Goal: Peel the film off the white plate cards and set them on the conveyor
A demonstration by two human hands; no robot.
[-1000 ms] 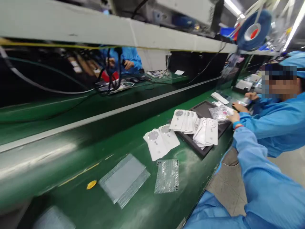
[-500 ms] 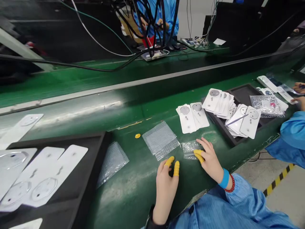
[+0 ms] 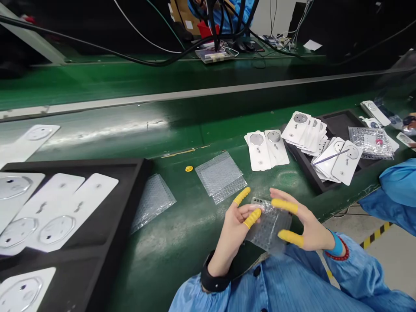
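A small clear bubble-wrap bag (image 3: 268, 225) is lifted above the green table edge, held between both hands. My left hand (image 3: 236, 225) pinches its left edge with yellow-capped fingers. My right hand (image 3: 302, 225) grips its right side, thumb and forefinger capped in yellow too. Just beyond lies a stack of bubble-wrap bags (image 3: 220, 175) on the green surface (image 3: 182, 208). Two white plates with round metal discs (image 3: 266, 148) lie farther right.
A black tray (image 3: 107, 225) with white plates sits at the left, another bubble bag (image 3: 152, 200) beside it. A second black tray (image 3: 338, 125) with fanned white plates stands at the right. A co-worker's blue sleeve (image 3: 398, 182) is at the right edge. Cables hang at the back.
My head turned from the co-worker on the right down to my own place. My right hand picked the small bag off the table, and both hands now hold it raised.
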